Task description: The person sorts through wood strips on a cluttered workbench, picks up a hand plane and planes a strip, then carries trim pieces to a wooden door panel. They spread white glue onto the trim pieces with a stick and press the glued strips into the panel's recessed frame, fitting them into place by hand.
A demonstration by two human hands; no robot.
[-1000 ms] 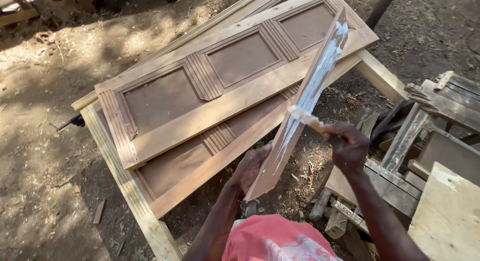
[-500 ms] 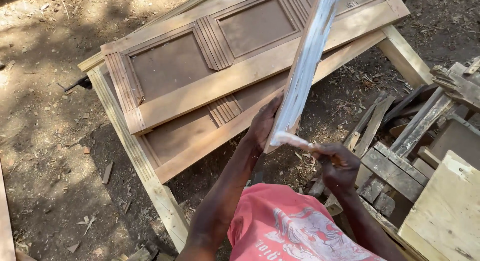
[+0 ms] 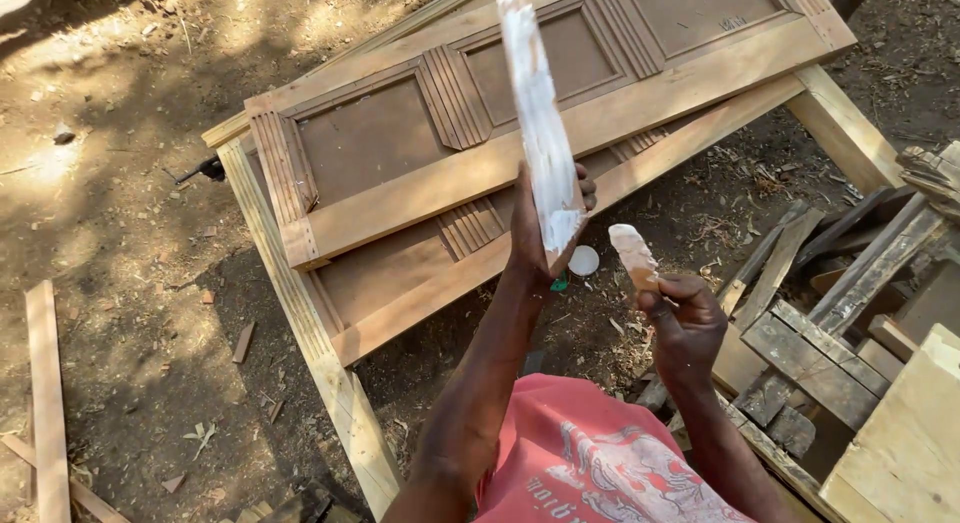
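Observation:
My left hand (image 3: 537, 233) grips the lower end of a narrow wooden strip (image 3: 534, 103) that stands nearly upright, its facing side smeared with white glue. My right hand (image 3: 682, 321) holds a short flat stick (image 3: 634, 254) with white glue on its tip, a little to the right of the strip and apart from it. Behind the strip lie two panelled wooden doors (image 3: 440, 188), stacked on a pale wooden frame (image 3: 300, 323) on the ground.
A small white lid (image 3: 583, 260) and a green bit lie on the dirt below the doors. A heap of dark scrap planks (image 3: 830, 313) sits at the right, a pale board (image 3: 905, 453) at the lower right. A loose slat (image 3: 45, 393) lies at the left.
The strip has swung from leaning right to nearly upright. My right hand has pulled the stick off the strip's lower end and now holds it apart, to the right.

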